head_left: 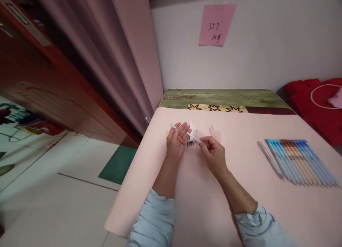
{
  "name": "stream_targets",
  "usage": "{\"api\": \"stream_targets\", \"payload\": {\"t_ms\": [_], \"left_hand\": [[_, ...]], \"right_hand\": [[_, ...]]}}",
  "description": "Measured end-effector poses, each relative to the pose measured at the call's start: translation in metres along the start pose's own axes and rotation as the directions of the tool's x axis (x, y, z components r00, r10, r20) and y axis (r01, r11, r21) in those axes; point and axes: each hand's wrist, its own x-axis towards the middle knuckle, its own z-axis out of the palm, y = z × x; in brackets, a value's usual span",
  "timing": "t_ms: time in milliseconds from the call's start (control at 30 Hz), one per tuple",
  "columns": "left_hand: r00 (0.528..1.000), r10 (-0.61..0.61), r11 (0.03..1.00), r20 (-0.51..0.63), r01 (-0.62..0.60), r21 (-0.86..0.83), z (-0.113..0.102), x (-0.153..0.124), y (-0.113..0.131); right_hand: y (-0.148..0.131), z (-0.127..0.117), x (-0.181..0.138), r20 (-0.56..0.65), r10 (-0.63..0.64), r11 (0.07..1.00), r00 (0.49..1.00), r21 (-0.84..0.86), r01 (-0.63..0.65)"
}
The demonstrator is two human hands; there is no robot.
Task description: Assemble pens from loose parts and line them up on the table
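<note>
My left hand [175, 142] and my right hand [213, 151] are raised just above a pink table [240, 200], and together they hold one thin clear pen tube [185, 133] that slants from upper left to lower right. The fingers of the left hand curl loosely round its upper part. The right hand pinches its lower end. Just behind the hands lies a small pile of white pen parts and refills [191, 132], and a few pale clear pieces [215, 132] rest to the right of it.
A row of several blue and brown pens [299, 161] lies on the right of the table. Red fabric [315, 104] is heaped beyond the right edge. A pink note [216, 24] hangs on the wall. Curtain and tiled floor are at left.
</note>
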Motion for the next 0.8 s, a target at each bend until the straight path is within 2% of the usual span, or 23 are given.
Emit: {"api": "stream_targets", "payload": {"t_ms": [167,333,467,600,800], "left_hand": [[1.0,0.011,1.0,-0.007,-0.011,0.001,0.002,-0.002,0.0],[1.0,0.003,1.0,0.006,-0.003,0.009,0.005,-0.004,-0.003],[0.998,-0.023,0.999,0.062,0.021,0.035,0.007,-0.007,-0.007],[0.987,-0.103,0.992,0.122,0.093,0.089,0.011,-0.011,-0.009],[0.982,-0.148,0.983,0.117,0.133,0.125,0.012,-0.011,-0.009]], "right_hand": [[-0.001,-0.002,0.0,0.016,-0.03,0.992,0.999,-0.119,0.031],[-0.003,-0.003,-0.001,0.022,-0.048,0.988,0.999,-0.146,0.05],[-0.006,-0.002,-0.001,0.018,-0.059,0.988,0.998,-0.141,0.061],[-0.007,0.001,0.001,-0.03,-0.041,0.999,0.999,-0.009,0.041],[-0.004,0.003,0.006,-0.11,0.094,0.978,0.989,0.197,-0.071]]}}
